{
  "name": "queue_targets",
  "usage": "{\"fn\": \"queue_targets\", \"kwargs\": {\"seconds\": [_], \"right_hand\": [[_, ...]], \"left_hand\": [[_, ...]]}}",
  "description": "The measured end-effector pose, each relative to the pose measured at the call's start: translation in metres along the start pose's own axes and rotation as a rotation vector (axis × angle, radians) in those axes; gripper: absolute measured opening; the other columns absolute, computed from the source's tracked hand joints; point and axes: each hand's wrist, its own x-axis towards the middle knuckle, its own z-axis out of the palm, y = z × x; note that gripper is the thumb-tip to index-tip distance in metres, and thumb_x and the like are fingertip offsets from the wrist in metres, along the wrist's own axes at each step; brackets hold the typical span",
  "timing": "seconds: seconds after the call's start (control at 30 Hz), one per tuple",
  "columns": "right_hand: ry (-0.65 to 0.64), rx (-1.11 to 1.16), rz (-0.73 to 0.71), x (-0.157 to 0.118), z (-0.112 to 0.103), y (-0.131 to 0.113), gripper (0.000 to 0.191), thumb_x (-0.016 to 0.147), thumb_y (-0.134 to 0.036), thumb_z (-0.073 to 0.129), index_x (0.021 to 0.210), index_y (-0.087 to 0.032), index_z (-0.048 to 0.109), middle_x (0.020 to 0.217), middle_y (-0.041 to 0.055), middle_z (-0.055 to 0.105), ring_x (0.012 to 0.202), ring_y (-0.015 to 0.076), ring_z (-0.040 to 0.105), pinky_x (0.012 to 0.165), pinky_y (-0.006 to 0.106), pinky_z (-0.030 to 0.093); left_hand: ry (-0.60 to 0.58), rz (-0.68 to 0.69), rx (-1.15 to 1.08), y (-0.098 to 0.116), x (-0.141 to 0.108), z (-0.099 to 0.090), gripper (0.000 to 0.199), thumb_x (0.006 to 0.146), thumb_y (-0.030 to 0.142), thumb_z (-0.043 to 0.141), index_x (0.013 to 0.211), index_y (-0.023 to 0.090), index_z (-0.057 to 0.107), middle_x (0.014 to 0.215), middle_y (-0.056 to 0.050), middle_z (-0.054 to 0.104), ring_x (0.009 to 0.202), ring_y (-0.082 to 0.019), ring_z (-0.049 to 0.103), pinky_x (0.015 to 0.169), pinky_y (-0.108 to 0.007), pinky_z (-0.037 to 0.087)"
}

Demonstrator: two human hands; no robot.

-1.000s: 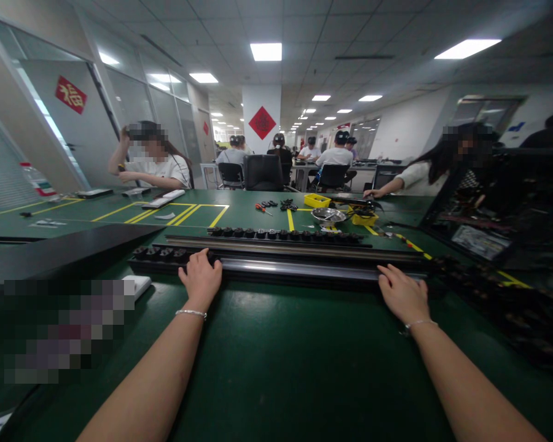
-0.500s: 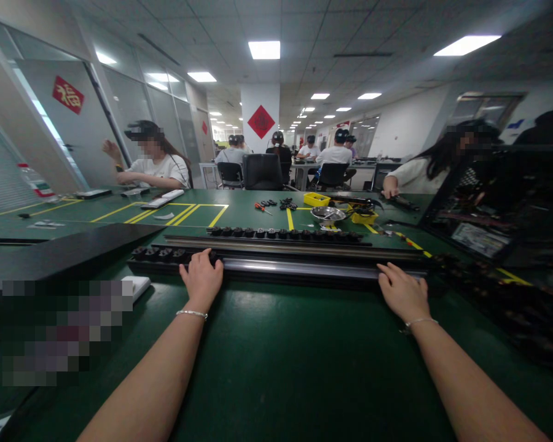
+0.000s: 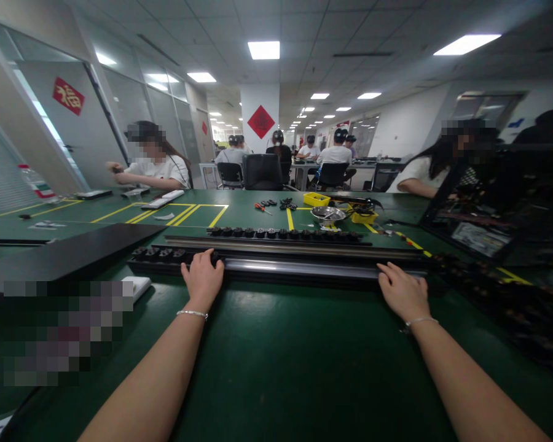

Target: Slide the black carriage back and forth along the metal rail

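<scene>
A long black rail-like channel point(image 3: 161, 269) lies crosswise on the green table, with a shiny dark strip point(image 3: 295, 267) along most of its length. Round black wheel-like parts point(image 3: 159, 253) sit in a row at its left end. My left hand point(image 3: 203, 275) rests palm down where these parts meet the strip, fingers spread and bent over it; its fingertips are partly hidden. My right hand point(image 3: 403, 290) lies over the right end of the channel, fingers apart. Behind it lie another long metal rail point(image 3: 281, 246) and a row of small black wheels point(image 3: 270, 233).
Farther back are a metal bowl point(image 3: 328, 214), a yellow bin point(image 3: 316, 199) and a screwdriver point(image 3: 262, 209). A black panel point(image 3: 64, 255) lies left; an open computer case point(image 3: 482, 215) and dark heaped parts point(image 3: 502, 294) stand right. Co-workers sit across the table.
My hands and the channel look almost unchanged. The co-worker at the left has lowered a raised hand; at the right, the co-worker's hand has moved behind the computer case.
</scene>
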Motion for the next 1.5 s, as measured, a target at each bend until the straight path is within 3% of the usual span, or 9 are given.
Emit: {"fn": "queue_targets", "kwargs": {"seconds": [0.23, 0.43, 0.6, 1.5], "right_hand": [[-0.007, 0.005, -0.004, 0.0006, 0.0004, 0.0008, 0.054, 0.088, -0.041, 0.022, 0.127, -0.024, 0.055, 0.138, 0.0062, 0.046, 0.12, 0.0292, 0.046, 0.104, 0.058, 0.022], [0.0, 0.004, -0.005, 0.0009, 0.0014, 0.0009, 0.052, 0.088, -0.04, 0.023, 0.126, -0.023, 0.056, 0.138, 0.0066, 0.047, 0.12, 0.0293, 0.046, 0.104, 0.059, 0.022], [0.022, 0.021, -0.008, 0.0001, 0.0028, 0.001, 0.051, 0.088, -0.038, 0.024, 0.124, -0.024, 0.057, 0.137, 0.0065, 0.047, 0.121, 0.028, 0.045, 0.104, 0.059, 0.022], [-0.006, 0.004, 0.006, 0.0012, 0.0019, 0.001, 0.053, 0.088, -0.041, 0.022, 0.126, -0.025, 0.055, 0.138, 0.0053, 0.046, 0.12, 0.0283, 0.046, 0.105, 0.057, 0.022]], "left_hand": [[-0.008, -0.003, -0.001, -0.0007, 0.0012, 0.0002, 0.041, 0.082, 0.03, 0.045, 0.121, 0.018, 0.054, 0.12, -0.012, 0.058, 0.112, -0.026, 0.052, 0.108, -0.052, 0.022], [0.0, 0.064, -0.02, -0.003, 0.0028, 0.0011, 0.04, 0.081, 0.026, 0.045, 0.118, 0.017, 0.057, 0.115, -0.011, 0.06, 0.11, -0.024, 0.053, 0.103, -0.041, 0.033], [0.012, 0.074, -0.046, -0.0044, 0.0037, 0.0017, 0.04, 0.08, 0.026, 0.046, 0.116, 0.016, 0.058, 0.112, -0.011, 0.062, 0.108, -0.025, 0.054, 0.098, -0.04, 0.038], [0.025, 0.126, -0.11, -0.0071, 0.0051, 0.0047, 0.039, 0.078, 0.024, 0.047, 0.113, 0.015, 0.061, 0.109, -0.011, 0.063, 0.105, -0.025, 0.056, 0.096, -0.038, 0.04]]}}
